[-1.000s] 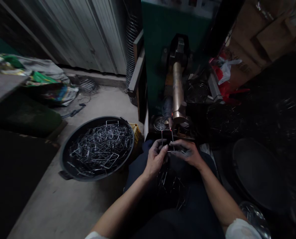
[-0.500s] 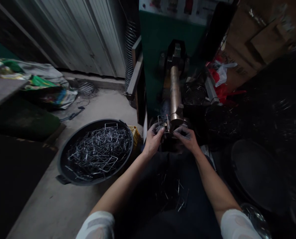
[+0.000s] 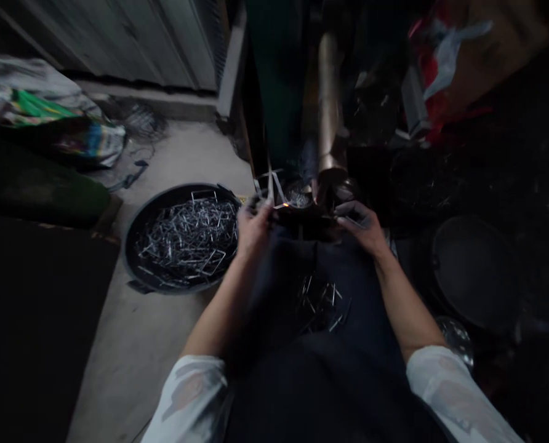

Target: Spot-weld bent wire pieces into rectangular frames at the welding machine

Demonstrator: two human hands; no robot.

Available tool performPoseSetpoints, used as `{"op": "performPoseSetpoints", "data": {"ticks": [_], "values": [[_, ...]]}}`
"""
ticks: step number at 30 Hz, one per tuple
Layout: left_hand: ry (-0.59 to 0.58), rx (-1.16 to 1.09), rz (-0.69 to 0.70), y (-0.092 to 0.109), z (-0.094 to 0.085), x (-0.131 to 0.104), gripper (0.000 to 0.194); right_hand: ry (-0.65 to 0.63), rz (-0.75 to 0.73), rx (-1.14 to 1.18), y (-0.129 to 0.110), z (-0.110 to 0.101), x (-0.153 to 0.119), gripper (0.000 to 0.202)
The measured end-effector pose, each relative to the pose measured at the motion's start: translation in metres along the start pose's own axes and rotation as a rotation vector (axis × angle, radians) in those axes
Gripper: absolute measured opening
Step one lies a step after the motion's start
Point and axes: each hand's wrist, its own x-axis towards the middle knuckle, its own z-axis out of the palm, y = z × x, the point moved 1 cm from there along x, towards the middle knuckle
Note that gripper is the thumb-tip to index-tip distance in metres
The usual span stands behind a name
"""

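Though motion-blurred, left hand (image 3: 252, 229) pinches wire frame (image 3: 269, 184) | right hand (image 3: 363, 224) grip unclear

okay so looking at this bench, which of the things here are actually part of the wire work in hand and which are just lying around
In use:
- left hand holding a bent wire piece
- right hand
- copper arm of the machine
- loose wire pieces on the lap
- black tub of wire frames

Lying about:
- printed sacks
- red bag
- dark pan

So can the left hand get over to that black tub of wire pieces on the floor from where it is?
Probably yes. The left hand holds a wire frame right beside the black tub, which sits open-topped on the floor with nothing between them.
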Motion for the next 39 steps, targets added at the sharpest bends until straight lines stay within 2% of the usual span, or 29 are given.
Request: {"op": "performPoseSetpoints", "data": {"ticks": [4,6,7,8,9,10,11,12,14,15,16,18,20,22,24,26,29,32,35,39], "values": [[0.319,0.084,-0.002,-0.003,-0.097,0.002,0.038,0.010,0.166,0.049,0.024,-0.018,-0.045,0.026],[0.448,0.184,-0.064,-0.008,-0.130,-0.005,0.042,0.051,0.251,0.106,0.037,-0.022,-0.060,0.030],[0.480,0.279,-0.053,-0.011,-0.136,-0.012,0.045,0.080,0.276,0.140,0.044,-0.023,-0.065,0.033],[0.474,0.405,-0.002,-0.013,-0.134,-0.022,0.048,0.111,0.289,0.170,0.049,-0.022,-0.067,0.035],[0.418,0.557,0.082,-0.015,-0.125,-0.035,0.049,0.133,0.293,0.194,0.054,-0.021,-0.068,0.038],[0.312,0.733,0.191,-0.017,-0.109,-0.050,0.047,0.145,0.291,0.210,0.057,-0.020,-0.067,0.040],[0.140,0.899,0.281,-0.021,-0.089,-0.067,0.037,0.144,0.287,0.221,0.059,-0.019,-0.065,0.041],[-0.117,1.048,0.317,-0.027,-0.066,-0.085,0.027,0.134,0.285,0.224,0.060,-0.017,-0.064,0.042],[-0.577,1.348,0.322,-0.042,-0.023,-0.119,0.023,0.108,0.282,0.216,0.060,-0.015,-0.062,0.041],[-0.768,1.471,0.317,-0.050,-0.006,-0.134,0.021,0.102,0.277,0.209,0.059,-0.014,-0.062,0.040],[-0.900,1.571,0.316,-0.057,0.007,-0.146,0.017,0.100,0.271,0.200,0.058,-0.013,-0.062,0.039],[-1.049,1.713,0.315,-0.067,0.021,-0.161,0.017,0.097,0.263,0.180,0.056,-0.014,-0.064,0.039],[-1.085,1.768,0.326,-0.066,0.024,-0.166,0.020,0.091,0.265,0.162,0.055,-0.015,-0.065,0.042],[-1.084,1.748,0.338,-0.055,0.022,-0.163,0.021,0.093,0.282,0.145,0.055,-0.017,-0.066,0.049],[-1.019,1.704,0.333,-0.040,0.019,-0.154,0.022,0.115,0.285,0.137,0.055,-0.018,-0.066,0.054],[-0.859,1.666,0.309,-0.026,0.016,-0.137,0.022,0.149,0.260,0.118,0.053,-0.018,-0.067,0.050],[-0.541,1.521,0.272,-0.020,0.008,-0.102,0.026,0.174,0.166,0.022,0.043,-0.012,-0.070,0.029],[-0.338,1.148,0.227,-0.027,0.002,-0.071,0.022,0.030,0.044,-0.053,0.026,0.000,-0.076,0.025],[-0.268,0.763,0.131,-0.036,0.003,-0.059,0.023,-0.159,-0.044,-0.087,0.014,0.015,-0.079,0.046],[-0.251,0.430,-0.046,-0.043,0.011,-0.067,0.032,-0.166,-0.115,-0.151,0.011,0.027,-0.074,0.047]]}}
